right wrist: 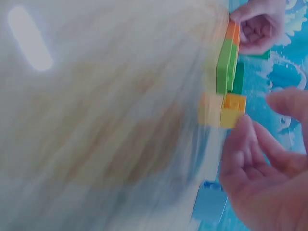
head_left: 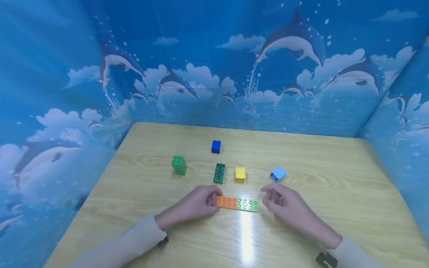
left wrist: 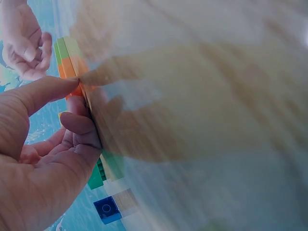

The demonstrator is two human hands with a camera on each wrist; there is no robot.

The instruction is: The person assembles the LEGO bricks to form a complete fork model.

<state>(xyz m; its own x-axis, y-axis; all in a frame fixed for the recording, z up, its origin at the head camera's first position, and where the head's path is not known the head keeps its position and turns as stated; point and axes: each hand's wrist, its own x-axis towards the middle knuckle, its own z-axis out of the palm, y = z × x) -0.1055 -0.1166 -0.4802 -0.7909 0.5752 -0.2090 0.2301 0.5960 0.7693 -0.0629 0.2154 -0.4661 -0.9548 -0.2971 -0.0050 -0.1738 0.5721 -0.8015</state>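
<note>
Left hand (head_left: 202, 201) pinches orange brick (head_left: 226, 202), end to end with light-green brick (head_left: 248, 205) on table (head_left: 321, 167). Right hand (head_left: 288, 206), loosely curled, grips nothing. Dark-blue brick (left wrist: 107, 210): left wrist view, not right. Light-blue brick (right wrist: 210, 203): right, not left.

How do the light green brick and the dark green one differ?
Pose: the light green brick lies studs up; the dark green brick lies upside down, hollow underside showing.
Direction: light green runs left to right; dark green points roughly away from the person.
Neighbours: light green sits end to end with the orange brick; dark green lies apart.
Shared: oblong shape.
</note>
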